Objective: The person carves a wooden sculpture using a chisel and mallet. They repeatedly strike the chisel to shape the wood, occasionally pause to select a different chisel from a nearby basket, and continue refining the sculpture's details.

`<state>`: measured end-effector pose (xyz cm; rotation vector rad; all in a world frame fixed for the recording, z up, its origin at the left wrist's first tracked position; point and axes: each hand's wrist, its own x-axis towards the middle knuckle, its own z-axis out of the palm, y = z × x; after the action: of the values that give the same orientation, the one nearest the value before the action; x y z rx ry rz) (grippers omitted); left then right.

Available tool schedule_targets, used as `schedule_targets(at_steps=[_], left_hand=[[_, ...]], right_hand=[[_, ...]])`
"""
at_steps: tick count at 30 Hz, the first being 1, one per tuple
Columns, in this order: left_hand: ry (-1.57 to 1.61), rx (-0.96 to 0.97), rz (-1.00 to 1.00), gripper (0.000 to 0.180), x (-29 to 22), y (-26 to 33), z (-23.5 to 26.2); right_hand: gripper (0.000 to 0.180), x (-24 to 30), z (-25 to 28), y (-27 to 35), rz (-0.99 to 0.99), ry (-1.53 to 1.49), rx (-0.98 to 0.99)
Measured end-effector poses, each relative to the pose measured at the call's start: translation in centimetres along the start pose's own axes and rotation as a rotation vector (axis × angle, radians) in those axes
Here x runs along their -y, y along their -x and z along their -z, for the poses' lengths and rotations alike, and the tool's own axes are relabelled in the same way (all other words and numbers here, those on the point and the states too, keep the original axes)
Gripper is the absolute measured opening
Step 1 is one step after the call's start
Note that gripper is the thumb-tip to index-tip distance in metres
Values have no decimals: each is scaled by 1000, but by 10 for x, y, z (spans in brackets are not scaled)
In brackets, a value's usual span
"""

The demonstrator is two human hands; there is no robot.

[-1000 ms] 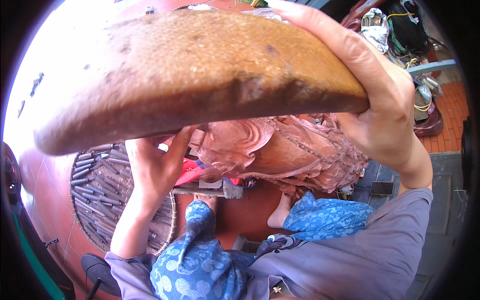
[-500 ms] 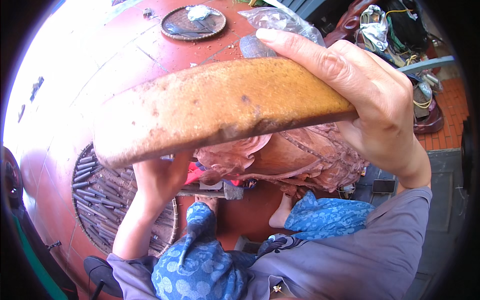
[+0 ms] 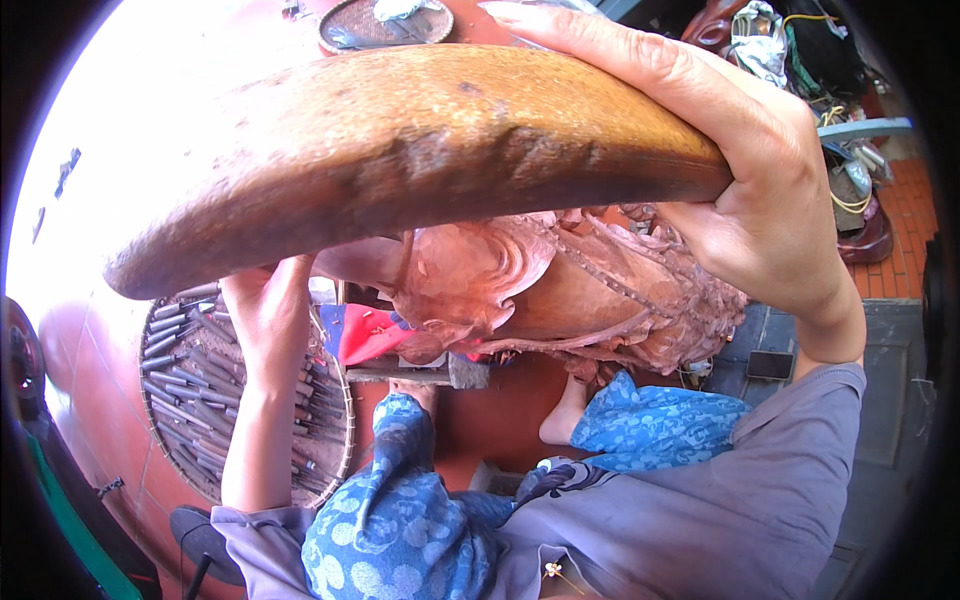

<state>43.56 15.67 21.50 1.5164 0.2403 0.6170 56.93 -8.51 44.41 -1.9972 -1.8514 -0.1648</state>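
Hands both on the carved wooden sculpture [image 3: 560,300], which is tipped so its flat brown base [image 3: 400,150] faces the camera and fills the upper half of the view.

Right hand [image 3: 760,200]: clamped on the right end of the base, fingers [image 3: 620,55] stretched flat across the top face, thumb side wrapped under the rim. Firm grip on the wood, wrist bent, grey sleeve [image 3: 740,480] running down from it.

Left hand [image 3: 265,310]: up under the left part of the base, palm against the underside. Fingertips are hidden behind the wood, so can't tell how far they curl; it is touching and bearing on the piece, not free.

Carved reddish body of the sculpture hangs below the base, between the two forearms, just right of the left hand and below-left of the right hand. Detail is folds and ridges, subject not readable from this angle.

Around the hands:
- round woven tray [image 3: 330,470] full of chisels [image 3: 185,380], behind and below the left forearm
- red cloth [image 3: 365,335] just right of the left wrist, under the carving
- blue patterned trousers [image 3: 400,520] on both knees, below the carving
- bare foot [image 3: 560,420] on the red floor [image 3: 90,380], below the right hand
- second round tray [image 3: 385,25] beyond the top edge of the base
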Motion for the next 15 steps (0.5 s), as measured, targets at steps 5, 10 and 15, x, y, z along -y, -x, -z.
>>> schedule_targets(at_steps=[5,10,15], left_hand=[[2,-18,121,25,-7,0,-4],[33,38,-25,26,-5,-2,-8],[-15,117,11,30,-32,-6,-17]], right_hand=[[78,-15,-9,2,70,-65,8],[75,-11,-8,-6,62,-41,32],[72,-8,-5,-12,27,7,54]])
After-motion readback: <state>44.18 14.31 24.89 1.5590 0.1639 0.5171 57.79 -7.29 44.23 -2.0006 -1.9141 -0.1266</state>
